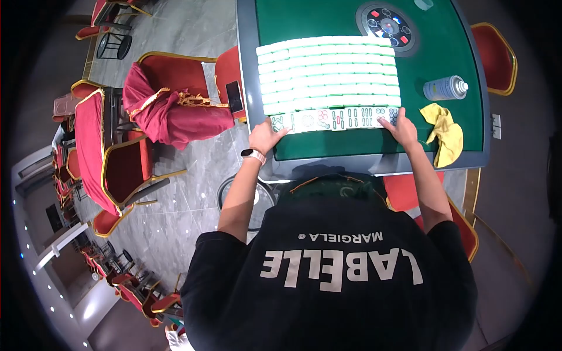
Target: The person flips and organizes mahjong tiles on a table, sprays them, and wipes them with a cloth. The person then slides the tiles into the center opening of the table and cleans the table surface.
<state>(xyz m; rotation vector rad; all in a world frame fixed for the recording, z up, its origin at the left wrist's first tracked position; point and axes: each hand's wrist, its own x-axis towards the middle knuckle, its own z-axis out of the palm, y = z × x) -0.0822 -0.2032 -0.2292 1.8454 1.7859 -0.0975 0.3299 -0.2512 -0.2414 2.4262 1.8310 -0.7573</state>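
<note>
My left hand [267, 137] presses on the left end of a row of mahjong tiles [336, 119], thumb along the near side. At the opposite end, my right hand [404, 128] grips the same row with its fingers bent over the tiles. The row's patterned faces are visible. Directly behind it lie several more rows of mahjong tiles [329, 74], packed close together, with white and green sides showing. All of them rest on the green felt of the mahjong table [357, 144]. A watch with a pale band [254, 154] is on my left wrist.
A spray can [444, 88] lies on its side at the right, with a crumpled yellow cloth [446, 136] nearer me. The round centre panel [387, 28] sits beyond the tiles. Left of the table, red cloth [181, 117] covers chairs, and a black phone-like object [233, 96] is by the edge.
</note>
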